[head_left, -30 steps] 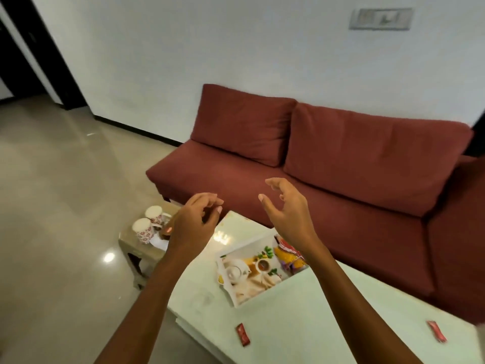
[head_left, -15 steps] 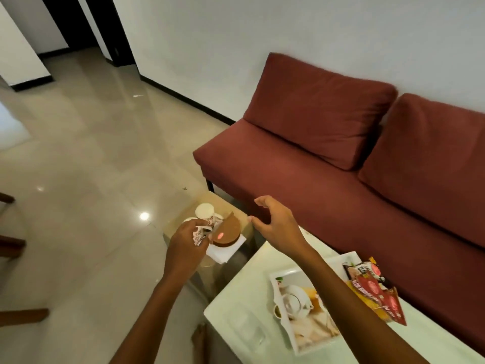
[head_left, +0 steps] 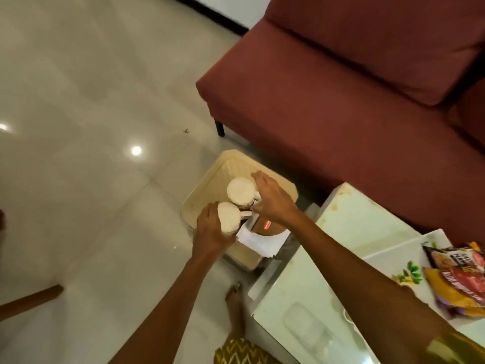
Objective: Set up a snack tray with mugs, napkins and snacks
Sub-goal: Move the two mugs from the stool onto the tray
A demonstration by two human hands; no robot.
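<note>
Two mugs (head_left: pixel 240 191) (head_left: pixel 228 218); two hands (head_left: pixel 212 232) (head_left: pixel 275 203) — one per mug; one white napkin stack (head_left: pixel 258 243); snack packets (head_left: pixel 456 282) — perhaps two, overlapping; one tray (head_left: pixel 388 254).

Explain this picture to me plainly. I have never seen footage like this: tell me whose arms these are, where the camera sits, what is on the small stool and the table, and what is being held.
There is no machine here. The camera is worn on a person's head and looks down, so the two bare arms are the wearer's own.

The left hand wraps around the nearer mug. The right hand is at the handle of the farther mug. Both mugs stand on a low beige stool, beside a brown round object lying on white napkins.

At right is a pale table carrying a printed tray with snack packets on it. Behind is a red sofa.
</note>
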